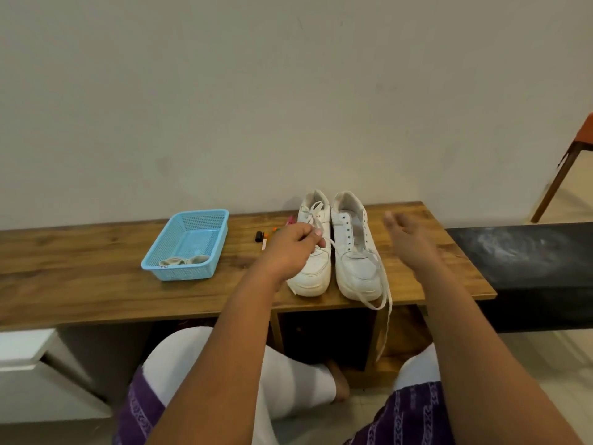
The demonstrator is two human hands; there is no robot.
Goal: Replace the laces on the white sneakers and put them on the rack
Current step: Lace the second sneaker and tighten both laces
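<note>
Item: white sneakers (337, 248), side by side on bench (96, 284), right one unlaced. My left hand (288, 248) pinched the left sneaker's lace (316, 216); right hand (407, 239) hovered open. Advice: draw lace out eyelet by eyelet.

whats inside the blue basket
The blue basket holds a small heap of pale cream fabric or lace at its near end. The near wall partly covers the heap, so what it is stays unclear.
</note>
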